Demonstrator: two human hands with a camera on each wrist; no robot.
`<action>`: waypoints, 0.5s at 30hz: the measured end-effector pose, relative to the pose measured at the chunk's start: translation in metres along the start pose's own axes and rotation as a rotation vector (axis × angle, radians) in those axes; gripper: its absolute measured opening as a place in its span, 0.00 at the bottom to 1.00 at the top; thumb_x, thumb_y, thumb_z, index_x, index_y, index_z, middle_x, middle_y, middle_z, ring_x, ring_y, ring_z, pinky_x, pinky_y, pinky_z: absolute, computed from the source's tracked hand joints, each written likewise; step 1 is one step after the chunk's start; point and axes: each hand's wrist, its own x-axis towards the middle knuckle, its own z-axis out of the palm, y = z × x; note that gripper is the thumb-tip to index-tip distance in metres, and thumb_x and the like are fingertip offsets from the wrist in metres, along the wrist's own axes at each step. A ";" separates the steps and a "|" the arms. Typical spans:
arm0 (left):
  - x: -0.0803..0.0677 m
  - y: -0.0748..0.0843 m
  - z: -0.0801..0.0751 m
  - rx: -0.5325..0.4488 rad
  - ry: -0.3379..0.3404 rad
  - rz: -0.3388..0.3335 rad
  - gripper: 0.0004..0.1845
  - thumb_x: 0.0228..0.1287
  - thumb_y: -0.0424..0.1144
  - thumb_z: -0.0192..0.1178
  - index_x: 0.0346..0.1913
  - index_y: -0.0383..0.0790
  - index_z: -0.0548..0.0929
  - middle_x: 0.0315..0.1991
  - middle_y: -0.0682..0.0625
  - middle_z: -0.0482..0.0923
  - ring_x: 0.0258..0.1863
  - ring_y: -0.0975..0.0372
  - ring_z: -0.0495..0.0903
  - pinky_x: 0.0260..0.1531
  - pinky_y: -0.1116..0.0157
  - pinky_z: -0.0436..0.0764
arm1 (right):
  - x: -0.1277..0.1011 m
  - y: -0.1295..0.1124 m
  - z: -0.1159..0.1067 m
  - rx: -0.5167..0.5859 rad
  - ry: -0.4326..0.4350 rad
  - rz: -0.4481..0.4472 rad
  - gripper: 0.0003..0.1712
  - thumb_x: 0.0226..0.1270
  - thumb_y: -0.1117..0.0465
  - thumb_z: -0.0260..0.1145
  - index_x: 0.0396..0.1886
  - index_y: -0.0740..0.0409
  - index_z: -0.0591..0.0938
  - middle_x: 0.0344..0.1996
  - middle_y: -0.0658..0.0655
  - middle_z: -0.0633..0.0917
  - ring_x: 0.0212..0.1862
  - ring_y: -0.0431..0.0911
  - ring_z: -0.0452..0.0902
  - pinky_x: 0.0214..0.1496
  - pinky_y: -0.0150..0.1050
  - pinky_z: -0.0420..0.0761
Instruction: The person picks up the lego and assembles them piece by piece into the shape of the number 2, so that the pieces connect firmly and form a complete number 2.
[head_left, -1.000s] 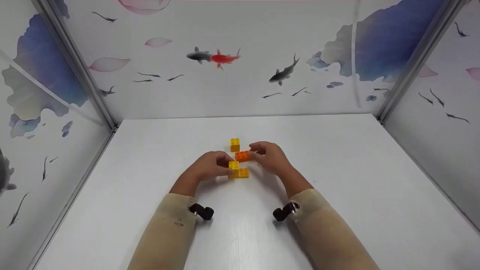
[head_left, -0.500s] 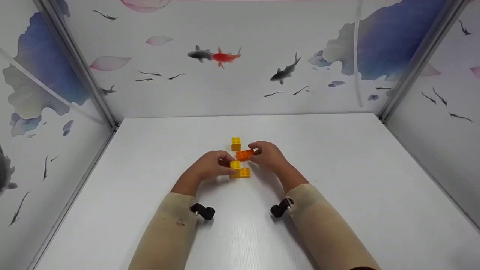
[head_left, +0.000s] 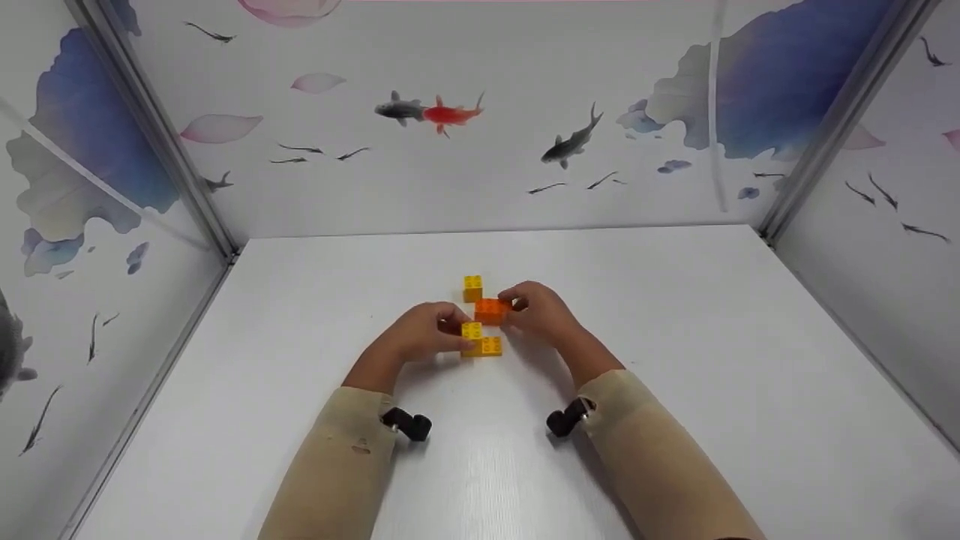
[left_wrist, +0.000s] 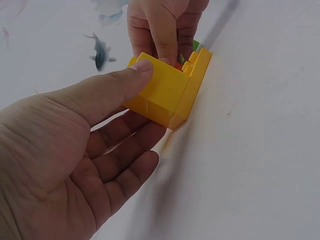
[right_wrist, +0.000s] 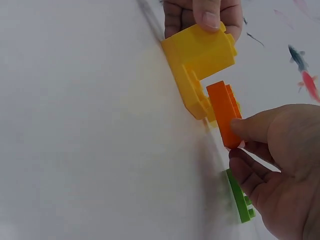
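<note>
My left hand [head_left: 454, 336] grips a yellow brick stack [head_left: 480, 341] that stands on the white table [head_left: 675, 337]: a small yellow brick sits on the left end of a longer one. In the left wrist view the thumb [left_wrist: 135, 70] presses the stack [left_wrist: 167, 92] from the near side. My right hand [head_left: 514, 306] pinches an orange brick [head_left: 491, 309] and holds it in the air just behind the stack. In the right wrist view the orange brick [right_wrist: 225, 117] hangs close beside the yellow stack [right_wrist: 200, 60], held between thumb and fingers [right_wrist: 240, 165].
A single yellow brick [head_left: 472, 288] stands on the table behind the orange one. A green brick [right_wrist: 239, 196] lies on the table under my right hand. Fish-patterned walls [head_left: 480, 150] close the table on three sides.
The right hand has turned the orange brick a little and brought it slightly nearer the yellow stack. The left hand and the stack have stayed in place.
</note>
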 end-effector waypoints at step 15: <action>-0.001 0.002 0.000 0.020 0.011 -0.001 0.15 0.62 0.51 0.79 0.49 0.60 0.87 0.50 0.57 0.85 0.54 0.56 0.81 0.62 0.56 0.84 | -0.031 -0.017 -0.025 0.007 0.017 -0.134 0.18 0.76 0.57 0.72 0.63 0.43 0.87 0.61 0.48 0.83 0.65 0.50 0.80 0.72 0.47 0.82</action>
